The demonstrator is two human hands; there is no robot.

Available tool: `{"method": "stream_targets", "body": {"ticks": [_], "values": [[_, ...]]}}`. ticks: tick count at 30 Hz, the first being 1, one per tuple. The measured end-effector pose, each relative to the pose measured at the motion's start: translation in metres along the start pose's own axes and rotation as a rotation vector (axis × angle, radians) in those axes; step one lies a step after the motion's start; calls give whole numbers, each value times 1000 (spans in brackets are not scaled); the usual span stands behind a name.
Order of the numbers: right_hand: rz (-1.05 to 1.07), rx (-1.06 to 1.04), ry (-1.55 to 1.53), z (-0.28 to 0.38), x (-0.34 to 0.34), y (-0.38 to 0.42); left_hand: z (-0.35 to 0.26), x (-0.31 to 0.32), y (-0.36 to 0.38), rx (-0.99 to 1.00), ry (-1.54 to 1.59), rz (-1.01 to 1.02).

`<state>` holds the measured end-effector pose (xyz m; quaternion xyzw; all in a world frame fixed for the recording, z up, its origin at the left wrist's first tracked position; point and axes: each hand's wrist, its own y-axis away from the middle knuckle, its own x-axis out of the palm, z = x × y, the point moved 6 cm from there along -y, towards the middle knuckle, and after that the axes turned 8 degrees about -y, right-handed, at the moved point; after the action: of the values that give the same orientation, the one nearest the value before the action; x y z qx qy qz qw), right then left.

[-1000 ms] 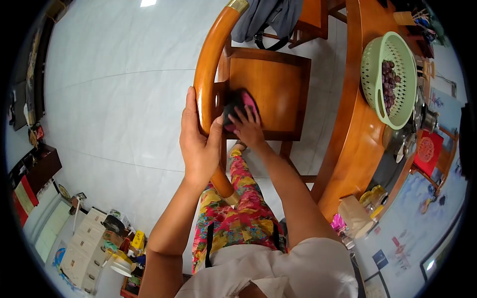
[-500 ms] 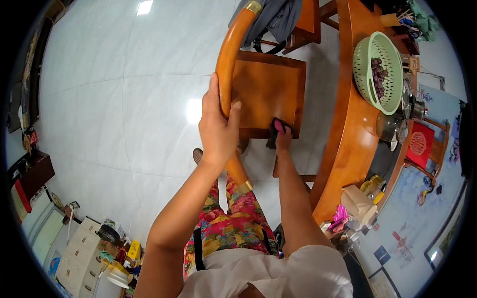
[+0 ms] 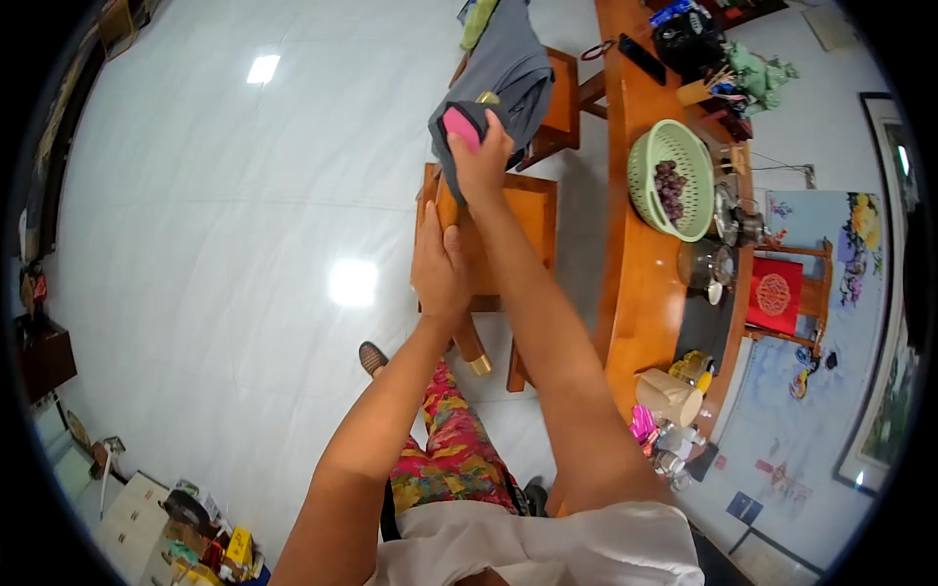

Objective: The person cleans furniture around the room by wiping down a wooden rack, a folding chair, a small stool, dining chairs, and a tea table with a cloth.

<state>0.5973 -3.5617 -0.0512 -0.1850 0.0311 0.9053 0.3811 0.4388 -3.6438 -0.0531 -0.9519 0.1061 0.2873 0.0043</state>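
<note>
A wooden chair (image 3: 532,220) stands in front of me, its curved, brass-tipped back rail nearest to me. My left hand (image 3: 440,272) is closed around the middle of that rail (image 3: 469,337), thumb on the right side. In my right hand (image 3: 482,164) is a dark grey and pink cloth (image 3: 462,129), pressed against the far end of the rail. The cloth and fingers cover most of that end, though a bit of brass shows beyond them. Just past the cloth, a grey garment (image 3: 513,63) hangs over a second chair (image 3: 559,103).
Along the right runs a long wooden table (image 3: 630,322) with a green colander (image 3: 640,186) of grapes (image 3: 670,190), glassware, a brown paper-like container (image 3: 669,396) and a phone (image 3: 642,61). A red-backed chair (image 3: 775,295) stands beyond it. Pale tiled floor (image 3: 215,273) lies to the left.
My right hand and the cloth have moved from the seat's near right corner up to the far end of the back rail. My left hand still holds the rail. The view has shifted.
</note>
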Motion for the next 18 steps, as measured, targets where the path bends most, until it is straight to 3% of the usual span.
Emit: {"method": "stream_targets", "body": {"ticks": [4,6,7,11,14,16,18], "values": [[-35,-16,363,20,11,-6,-6,-7,0,39,26,-26],[36,-159,357,12,10,10,-4,-8,-2,83,63,-133],[70,-233,354,13,9,22,0,-6,-3,34,180,-89],[324,-122,167,32,-18,111,6,-24,-2,90,400,-187],[377,-144,431,52,-42,184,42,-43,11,12,340,-105],[387,-170,635,61,-53,228,78,-71,28,-48,465,48],[390,-199,849,66,-57,256,121,-113,52,-72,296,77]]}}
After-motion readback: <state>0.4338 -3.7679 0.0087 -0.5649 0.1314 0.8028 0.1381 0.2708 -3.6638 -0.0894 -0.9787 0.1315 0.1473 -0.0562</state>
